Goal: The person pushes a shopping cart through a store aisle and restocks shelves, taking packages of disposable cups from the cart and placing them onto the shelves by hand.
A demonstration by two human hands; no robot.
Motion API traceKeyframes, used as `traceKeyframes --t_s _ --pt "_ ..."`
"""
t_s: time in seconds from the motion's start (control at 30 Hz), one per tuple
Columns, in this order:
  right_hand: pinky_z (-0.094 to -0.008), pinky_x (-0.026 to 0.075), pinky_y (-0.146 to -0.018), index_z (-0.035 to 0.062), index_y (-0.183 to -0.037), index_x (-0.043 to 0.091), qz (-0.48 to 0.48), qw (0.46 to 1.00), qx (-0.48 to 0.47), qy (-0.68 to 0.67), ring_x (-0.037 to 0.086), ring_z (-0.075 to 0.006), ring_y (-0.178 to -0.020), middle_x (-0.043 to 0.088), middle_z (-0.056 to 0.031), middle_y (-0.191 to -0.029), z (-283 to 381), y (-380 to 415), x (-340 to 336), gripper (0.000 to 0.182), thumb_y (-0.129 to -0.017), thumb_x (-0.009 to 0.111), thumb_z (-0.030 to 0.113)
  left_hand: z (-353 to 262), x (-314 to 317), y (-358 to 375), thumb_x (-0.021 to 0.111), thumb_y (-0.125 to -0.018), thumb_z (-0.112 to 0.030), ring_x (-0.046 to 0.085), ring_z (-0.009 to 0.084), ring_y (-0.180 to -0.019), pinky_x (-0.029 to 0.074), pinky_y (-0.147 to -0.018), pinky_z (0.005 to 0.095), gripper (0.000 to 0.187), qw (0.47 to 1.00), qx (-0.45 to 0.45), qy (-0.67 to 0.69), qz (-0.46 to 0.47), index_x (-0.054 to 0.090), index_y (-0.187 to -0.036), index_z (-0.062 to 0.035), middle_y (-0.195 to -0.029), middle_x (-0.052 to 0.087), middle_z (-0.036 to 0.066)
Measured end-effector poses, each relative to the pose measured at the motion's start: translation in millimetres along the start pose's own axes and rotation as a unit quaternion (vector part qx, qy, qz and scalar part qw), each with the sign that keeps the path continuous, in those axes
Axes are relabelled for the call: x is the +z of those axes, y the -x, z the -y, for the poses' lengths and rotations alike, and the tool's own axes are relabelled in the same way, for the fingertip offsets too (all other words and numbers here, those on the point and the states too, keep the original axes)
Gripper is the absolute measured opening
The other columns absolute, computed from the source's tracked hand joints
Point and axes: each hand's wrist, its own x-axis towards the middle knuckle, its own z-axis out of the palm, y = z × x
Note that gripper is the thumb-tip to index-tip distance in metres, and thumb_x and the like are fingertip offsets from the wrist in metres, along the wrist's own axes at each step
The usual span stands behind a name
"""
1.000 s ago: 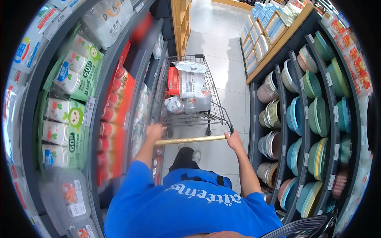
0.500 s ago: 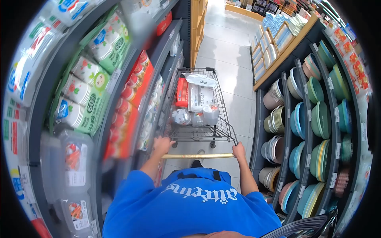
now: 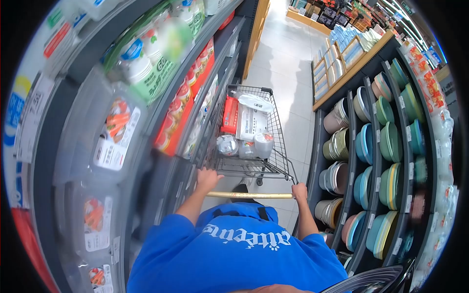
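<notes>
A wire shopping cart (image 3: pixel 279 141) stands in front of me in the aisle, with a gold-coloured handle (image 3: pixel 249 195) on my side. My left hand (image 3: pixel 209 180) is closed at the handle's left end, its thumb pointing inward. My right hand (image 3: pixel 299 191) wraps round the right end. Inside the cart lie a red package (image 3: pixel 230 115), a white package with grey print (image 3: pixel 252 123), a white plastic-wrapped pack (image 3: pixel 255 103) and several clear-wrapped round packs (image 3: pixel 264 145) nearest me.
Close on the left, a shelf holds clear plastic containers (image 3: pixel 117 132), green cup packs (image 3: pixel 151 68) and red packs (image 3: pixel 181 112). Bowls and basins (image 3: pixel 391 141) stack on the right shelf. Ahead, folded towels (image 3: pixel 344 36) top a wooden display; tiled floor (image 3: pixel 278 44) runs between.
Goods on the left shelf have shifted up and rightward in my view, and more clear containers show. The cart appears slightly farther right. Both hands stay on the handle.
</notes>
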Motion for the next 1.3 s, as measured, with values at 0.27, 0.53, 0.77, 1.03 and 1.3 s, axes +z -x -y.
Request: traceKeyframes --t_s 0.27,0.53,0.77,1.03,1.3 --pt "-0.0497 0.051 -0.091 -0.0043 -0.117 0.061 0.036 0.998 0.002 0.047 0.063 -0.0440 -0.107 0.067 -0.0283 -0.109 -33.2 81.4 23.7 0.052 -0.081 0.066 0.033 18.1 31.6 77.5 0.051 -0.092 -0.061 0.061 0.0298 -0.105 0.044 -0.088 0.0489 0.057 1.000 0.003 -0.004 -0.018 0.076 -0.095 -0.0098 -0.100 0.073 0.008" --pt "-0.0503 0.053 -0.088 0.0154 -0.151 0.032 0.018 0.953 -0.290 0.082 0.062 -0.0483 -0.105 0.030 -0.0294 -0.149 -58.7 141.0 57.4 0.088 -0.082 0.068 0.056 38.8 63.1 144.3 0.053 -0.090 -0.062 0.061 0.0283 -0.107 0.044 -0.089 0.0480 0.057 1.000 0.002 0.004 -0.012 0.076 -0.096 -0.0103 -0.099 0.073 0.008" --pt "-0.0484 0.056 -0.082 0.0136 -0.123 0.061 0.070 0.933 -0.286 0.205 0.068 -0.0425 -0.094 0.034 -0.0308 -0.144 -64.1 165.2 94.1 0.071 -0.077 0.066 0.068 55.4 92.6 200.9 0.054 -0.089 -0.061 0.061 0.0283 -0.107 0.044 -0.089 0.0469 0.056 1.000 -0.001 0.008 -0.009 0.076 -0.095 -0.0101 -0.100 0.073 0.009" --pt "-0.0495 0.055 -0.083 0.0039 -0.102 0.067 0.098 0.933 -0.299 0.174 0.066 -0.0457 -0.089 0.046 -0.0296 -0.127 -104.3 205.3 117.5 0.073 -0.073 0.068 0.071 58.6 122.3 267.0 0.054 -0.089 -0.061 0.060 0.0281 -0.108 0.042 -0.091 0.0462 0.056 1.000 -0.008 0.012 -0.011 0.076 -0.097 -0.0097 -0.101 0.073 0.010" --pt "-0.0477 0.057 -0.080 0.0011 -0.096 0.071 0.113 0.934 -0.287 0.181 0.068 -0.0425 -0.085 0.040 -0.0283 -0.136 -153.7 253.6 139.0 0.078 -0.069 0.069 0.074 50.8 169.0 331.8 0.052 -0.089 -0.063 0.060 0.0289 -0.106 0.044 -0.088 0.0493 0.057 1.000 -0.018 -0.001 0.000 0.074 -0.094 -0.0107 -0.096 0.073 0.009"
